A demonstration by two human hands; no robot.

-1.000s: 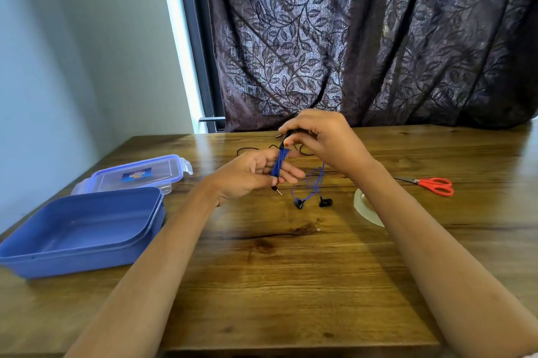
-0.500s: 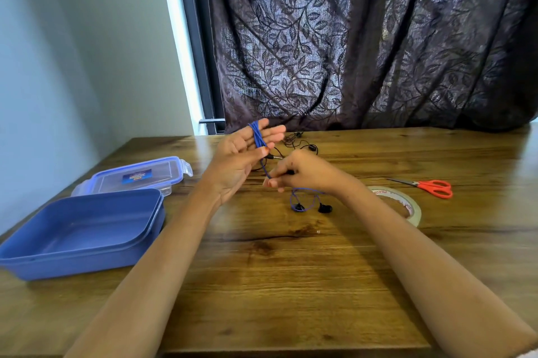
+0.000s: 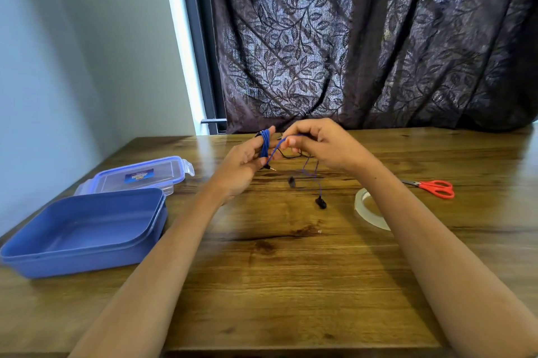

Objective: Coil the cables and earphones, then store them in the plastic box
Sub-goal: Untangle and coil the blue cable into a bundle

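at the far left of the wooden table [image 3: 276, 285] the blue plastic box [image 3: 87, 258] stands open with nothing showing inside it, and its clear lid [image 3: 136, 177] lies flat just behind its far corner, so the storing part of the job is not begun. further right the left hand [image 3: 241, 165] is raised above the table with its fingers mostly straight, serving as a spool: several turns of the blue earphones [image 3: 265, 145] are wound round them, and the metal jack [image 3: 271, 167] pokes out below the hand; whether the thumb pins the cord i cannot tell. just beside it the right hand [image 3: 326, 148] has its fingers curled and pinches the free run of the same cord between thumb and fingertips. from that hand the forked ends hang down, the upper earbud [image 3: 292, 182] clear of the wood, the lower earbud [image 3: 321, 202] close to the table or on it. by my reckoning this coil is well past halfway, with only the short forked length left to wrap. behind the hands a thin black cable [image 3: 291, 155] lies loose and uncoiled on the wood, so that one is left too, and then both go into the box. to the right sit a roll of clear tape [image 3: 359, 209], partly hidden by the right forearm, and, well apart, red-handled scissors [image 3: 433, 187].
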